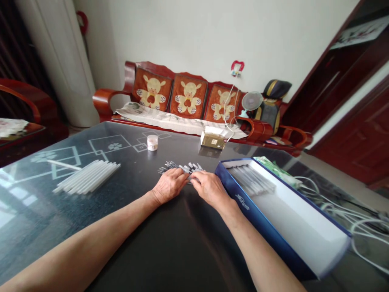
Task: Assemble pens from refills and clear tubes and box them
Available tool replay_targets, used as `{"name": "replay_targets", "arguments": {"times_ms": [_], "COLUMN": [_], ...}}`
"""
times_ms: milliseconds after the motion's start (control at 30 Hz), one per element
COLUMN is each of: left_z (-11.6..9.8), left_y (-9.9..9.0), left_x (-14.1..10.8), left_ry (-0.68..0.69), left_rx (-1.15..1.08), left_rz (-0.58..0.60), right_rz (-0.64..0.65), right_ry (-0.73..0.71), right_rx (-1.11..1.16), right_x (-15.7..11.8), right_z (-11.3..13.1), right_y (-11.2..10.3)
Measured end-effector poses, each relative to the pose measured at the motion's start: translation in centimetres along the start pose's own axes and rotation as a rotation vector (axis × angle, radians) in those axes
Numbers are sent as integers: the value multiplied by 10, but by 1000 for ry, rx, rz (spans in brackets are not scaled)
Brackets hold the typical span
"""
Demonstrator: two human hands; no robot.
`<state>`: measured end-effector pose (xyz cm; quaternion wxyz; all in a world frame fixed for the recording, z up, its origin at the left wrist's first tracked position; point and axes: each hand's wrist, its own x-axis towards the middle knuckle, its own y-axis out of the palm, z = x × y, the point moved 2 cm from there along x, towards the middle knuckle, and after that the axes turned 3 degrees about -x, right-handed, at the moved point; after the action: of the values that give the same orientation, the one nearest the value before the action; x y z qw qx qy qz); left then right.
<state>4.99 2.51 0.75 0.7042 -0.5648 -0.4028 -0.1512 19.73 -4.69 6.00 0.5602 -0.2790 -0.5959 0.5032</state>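
My left hand and my right hand meet over the dark table, fingertips close together and bent inward. Whatever they pinch is hidden behind the fingers. Just beyond them lies a heap of thin grey sticks with fine tips, like pen refills, and short grey-white pieces that look like caps. A pile of whitish tubes rests to the left, with one single tube apart behind it. By my right forearm stands a blue box with a white inside, holding a row of slim pen-like sticks.
A small white cup-like container and a tissue box stand toward the table's far side. Green-white packaging and tangled white cables lie right of the blue box. Behind the table is a wooden sofa with bear cushions.
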Motion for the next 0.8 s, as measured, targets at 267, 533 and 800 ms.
{"name": "replay_targets", "arguments": {"times_ms": [267, 533, 800], "left_z": [2, 9, 10], "left_y": [-10, 1, 4], "left_x": [2, -1, -3], "left_ry": [-140, -173, -172], "left_rx": [38, -18, -45], "left_rz": [-163, -124, -87], "right_rz": [-118, 169, 273], "right_ry": [186, 890, 929], "right_rx": [-289, -642, -665], "right_x": [-12, -72, -78], "right_z": [-69, -215, -236], "right_y": [-90, -105, -78]}}
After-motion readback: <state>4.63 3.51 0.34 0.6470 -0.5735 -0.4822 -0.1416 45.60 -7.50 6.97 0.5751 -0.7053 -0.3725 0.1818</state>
